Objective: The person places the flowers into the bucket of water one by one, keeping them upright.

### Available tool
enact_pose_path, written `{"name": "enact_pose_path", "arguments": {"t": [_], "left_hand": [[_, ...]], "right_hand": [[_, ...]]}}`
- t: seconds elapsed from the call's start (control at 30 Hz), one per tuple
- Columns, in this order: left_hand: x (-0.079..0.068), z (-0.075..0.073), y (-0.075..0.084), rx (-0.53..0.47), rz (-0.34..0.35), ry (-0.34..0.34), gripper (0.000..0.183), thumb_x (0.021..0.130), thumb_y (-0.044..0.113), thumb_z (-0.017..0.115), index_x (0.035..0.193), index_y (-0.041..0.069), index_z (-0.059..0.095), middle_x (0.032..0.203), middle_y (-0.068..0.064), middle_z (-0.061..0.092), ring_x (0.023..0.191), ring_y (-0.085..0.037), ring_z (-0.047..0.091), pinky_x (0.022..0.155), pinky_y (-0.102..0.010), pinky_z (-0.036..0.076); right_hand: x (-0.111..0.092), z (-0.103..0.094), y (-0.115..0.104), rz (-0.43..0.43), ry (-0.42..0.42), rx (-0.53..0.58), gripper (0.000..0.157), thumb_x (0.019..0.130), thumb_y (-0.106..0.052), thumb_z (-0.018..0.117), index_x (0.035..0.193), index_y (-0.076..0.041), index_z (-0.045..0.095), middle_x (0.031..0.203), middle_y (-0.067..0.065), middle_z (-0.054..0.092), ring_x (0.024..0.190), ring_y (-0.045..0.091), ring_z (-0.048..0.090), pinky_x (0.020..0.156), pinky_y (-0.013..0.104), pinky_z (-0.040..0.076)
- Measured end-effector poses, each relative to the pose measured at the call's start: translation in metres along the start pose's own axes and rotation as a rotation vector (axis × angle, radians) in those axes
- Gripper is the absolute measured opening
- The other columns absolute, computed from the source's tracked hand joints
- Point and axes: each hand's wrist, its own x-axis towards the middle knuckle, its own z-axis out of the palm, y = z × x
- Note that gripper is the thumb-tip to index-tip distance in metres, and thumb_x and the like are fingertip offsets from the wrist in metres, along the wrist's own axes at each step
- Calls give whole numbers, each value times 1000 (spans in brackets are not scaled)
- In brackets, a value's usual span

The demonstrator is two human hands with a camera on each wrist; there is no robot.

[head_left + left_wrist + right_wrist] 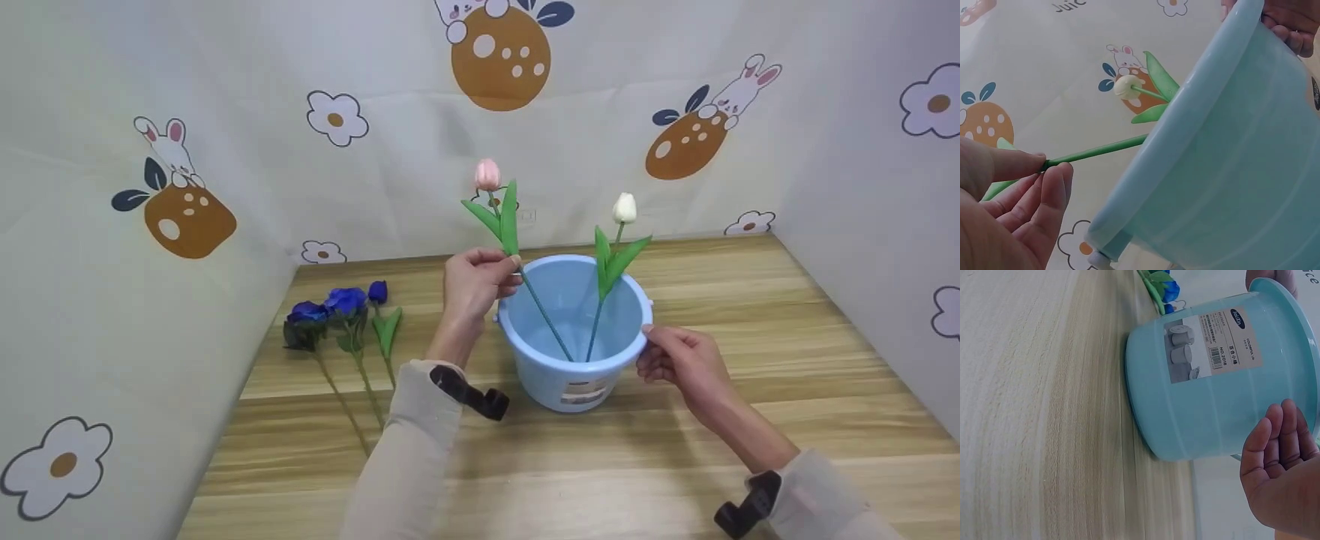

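Mid-frame, the left hand (476,283) pinches the pink tulip (487,175) by its stem (545,315), which slants into the blue bucket (534,375), and a light hold should suit best while the right hand (686,360) seemingly grips the rim (581,366), centre right.

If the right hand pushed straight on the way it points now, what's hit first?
The blue bucket, apparently at once: the right hand has its thumb at the rim and fingers beside the outer wall. Whether each fingertip touches is unclear.
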Motion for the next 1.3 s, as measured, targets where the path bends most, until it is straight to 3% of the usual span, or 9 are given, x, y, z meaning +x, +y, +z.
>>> {"name": "enact_pose_path", "arguments": {"t": [1.03, 1.3], "left_hand": [[-5, 25, -7, 193, 49, -24, 12, 91, 0, 80, 100, -2, 72, 85, -14, 77, 65, -14, 71, 65, -27, 64], [-8, 35, -8, 240, 35, -31, 10, 92, 0, 79, 98, -1, 72, 85, -12, 77, 66, -14, 72, 65, -26, 64]], "right_hand": [[0, 0, 0, 9, -2, 5, 34, 106, -13, 58, 76, -7, 73, 66, 4, 67, 61, 14, 64, 62, 27, 59], [0, -1, -2, 15, -9, -12, 35, 107, -14, 58, 76, -7, 73, 68, 3, 69, 62, 14, 65, 63, 27, 60]]}}
